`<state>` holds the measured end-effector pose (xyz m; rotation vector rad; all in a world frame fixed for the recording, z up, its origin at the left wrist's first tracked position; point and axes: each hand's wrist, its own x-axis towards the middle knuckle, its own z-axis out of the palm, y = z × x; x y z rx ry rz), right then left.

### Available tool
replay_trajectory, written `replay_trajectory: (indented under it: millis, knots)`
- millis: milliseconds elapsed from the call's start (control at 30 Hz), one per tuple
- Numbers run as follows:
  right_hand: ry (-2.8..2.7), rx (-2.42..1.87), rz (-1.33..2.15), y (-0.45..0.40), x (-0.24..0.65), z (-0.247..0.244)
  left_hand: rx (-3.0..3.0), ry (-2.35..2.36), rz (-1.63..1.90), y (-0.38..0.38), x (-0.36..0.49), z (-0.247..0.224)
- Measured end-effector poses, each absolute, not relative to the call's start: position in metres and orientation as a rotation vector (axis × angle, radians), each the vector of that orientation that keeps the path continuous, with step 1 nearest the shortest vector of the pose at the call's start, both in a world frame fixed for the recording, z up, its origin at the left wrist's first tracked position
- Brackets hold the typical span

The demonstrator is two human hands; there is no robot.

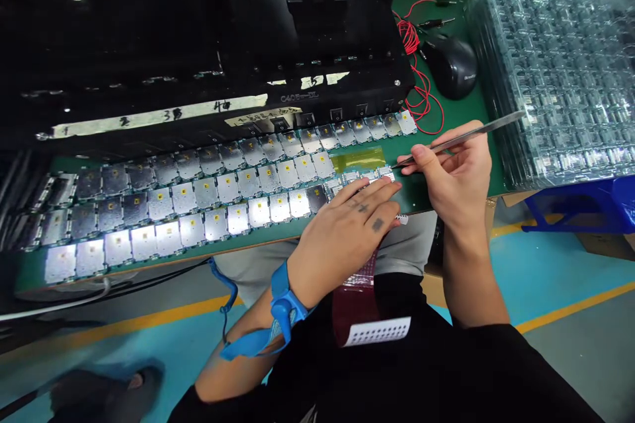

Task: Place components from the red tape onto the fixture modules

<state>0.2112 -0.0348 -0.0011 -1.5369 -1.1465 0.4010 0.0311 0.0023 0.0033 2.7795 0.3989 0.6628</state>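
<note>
My left hand (347, 221), with a blue wrist strap (286, 304), reaches over the table edge. Its fingertips rest on a few small circuit boards (385, 174). A dark red strip of labels (354, 307) hangs from beneath this hand, and a white dotted end shows by the fingers; my thumb is hidden. In my right hand (459, 175) a pair of metal tweezers (471, 134) is pinched, its tip at the boards near my left fingertips. Just behind them lies a yellowish transparent tape piece (360, 159). Rows of metal-covered boards (248, 183) stretch to the left.
A black machine (198, 92) with switches stands behind the rows. To the right are red wires (409, 36), a black mouse (452, 66) and a tall stack of clear plastic trays (560, 73). A blue stool (585, 208) stands below. Another person's shoe (141, 383) shows at lower left.
</note>
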Motion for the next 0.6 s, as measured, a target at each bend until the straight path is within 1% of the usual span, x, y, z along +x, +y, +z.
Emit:
replay_trajectory:
  millis: [167, 433, 533, 600]
  knots:
    - [-1.114, -1.372, 0.428, -0.039, 0.206, 0.006, 2.787, 0.409, 0.657, 0.002, 0.031, 0.003]
    - [-1.029, -1.303, 0.43, -0.034, 0.207, 0.004, 2.781, 0.401, 0.669, 0.002, 0.032, -0.001]
    - [-0.925, -1.175, 0.345, -0.043, 0.204, 0.011, 2.739, 0.36, 0.779, 0.003, 0.029, 0.0]
    - [-0.92, -1.088, 0.359, -0.057, 0.197, 0.016, 2.651, 0.332, 0.902, 0.002, 0.026, 0.003]
